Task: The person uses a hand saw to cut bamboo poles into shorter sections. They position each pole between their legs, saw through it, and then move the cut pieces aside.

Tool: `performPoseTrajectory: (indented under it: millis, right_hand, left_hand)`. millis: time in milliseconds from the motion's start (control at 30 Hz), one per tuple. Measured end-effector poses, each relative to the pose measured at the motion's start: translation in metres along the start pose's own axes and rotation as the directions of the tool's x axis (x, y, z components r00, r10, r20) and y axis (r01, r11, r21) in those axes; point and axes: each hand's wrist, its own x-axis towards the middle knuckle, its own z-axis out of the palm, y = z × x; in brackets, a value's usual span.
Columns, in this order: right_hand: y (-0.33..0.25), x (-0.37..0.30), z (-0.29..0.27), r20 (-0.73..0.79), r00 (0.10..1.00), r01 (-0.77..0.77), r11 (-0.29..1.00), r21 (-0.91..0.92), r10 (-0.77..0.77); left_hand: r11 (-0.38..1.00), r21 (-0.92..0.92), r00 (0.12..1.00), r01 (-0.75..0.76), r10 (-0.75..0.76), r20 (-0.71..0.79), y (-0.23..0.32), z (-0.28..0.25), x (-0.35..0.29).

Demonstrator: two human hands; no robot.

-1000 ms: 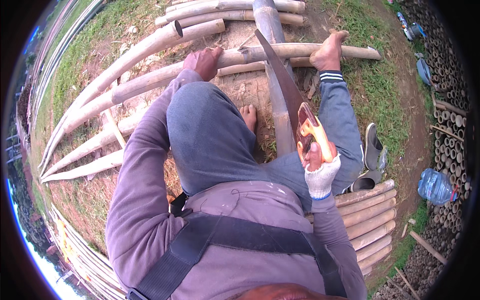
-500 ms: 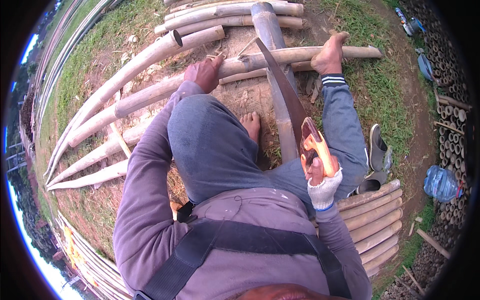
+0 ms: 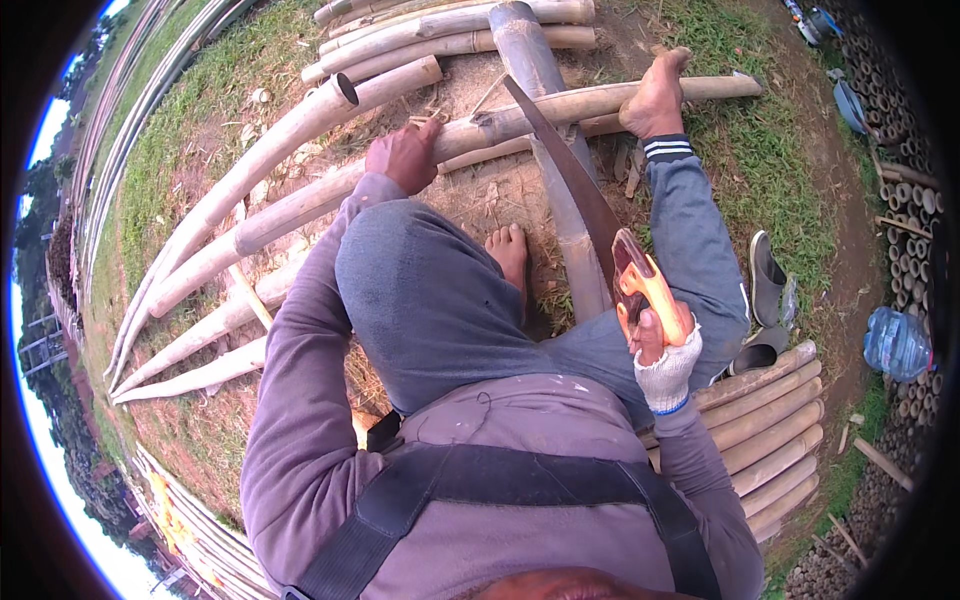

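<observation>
Curving from the left toward the upper right, a pale, smooth bamboo pole (image 3: 300, 207) with ringed joints lies across a thicker, greyish bamboo log (image 3: 528, 45). A handsaw (image 3: 580, 187), its long brown blade narrowing to a tip, slants in front of the pole near that crossing; whether its teeth touch the bamboo cannot be told. The saw's handle (image 3: 650, 285) is glossy orange and dark brown, with a cut-out grip. The pole runs under the left hand and ahead of the right, which is well apart from it. The bare left hand (image 3: 405, 158) is curled over the pole, gripping it. The right hand (image 3: 662, 350), in a white knitted glove (image 3: 668, 378) that leaves the thumb bare, is closed around the handle. A bare foot (image 3: 655, 100) rests on the pole near its right end. Rough grass (image 3: 770, 160) and brown soil surround them, and a clear bluish plastic bottle (image 3: 897, 344) lies at far right.
</observation>
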Motion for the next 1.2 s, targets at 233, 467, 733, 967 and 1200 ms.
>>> performPoseTrajectory:
  millis: [233, 467, 733, 967, 1200]
  right_hand:
    - [0.021, 0.166, 0.106, -0.129, 0.939, 0.273, 0.919, -0.285, -0.319]
    - [0.02, 0.03, 0.029, -0.01, 1.0, -0.016, 0.998, 0.059, 0.017]
    - [0.02, 0.117, 0.079, -0.117, 0.959, 0.222, 0.941, -0.255, -0.258]
    - [0.022, 0.065, 0.053, -0.048, 0.999, 0.01, 0.994, 0.105, -0.005]
    - [0.028, 0.056, 0.046, -0.05, 0.991, 0.117, 0.991, -0.071, -0.121]
  left_hand:
    - [1.0, 0.016, 1.0, -0.003, 0.003, 0.004, 0.016, -0.01, 0.012]
    - [0.999, 0.002, 0.999, 0.04, -0.041, 0.02, -0.001, 0.002, -0.001]
    - [0.999, 0.0, 0.999, -0.039, 0.039, 0.015, 0.024, -0.007, 0.018]
    - [0.999, 0.0, 0.998, 0.033, -0.033, 0.055, 0.005, -0.014, 0.008]
    - [1.0, 0.008, 1.0, 0.015, -0.016, 0.027, 0.009, -0.006, 0.007]
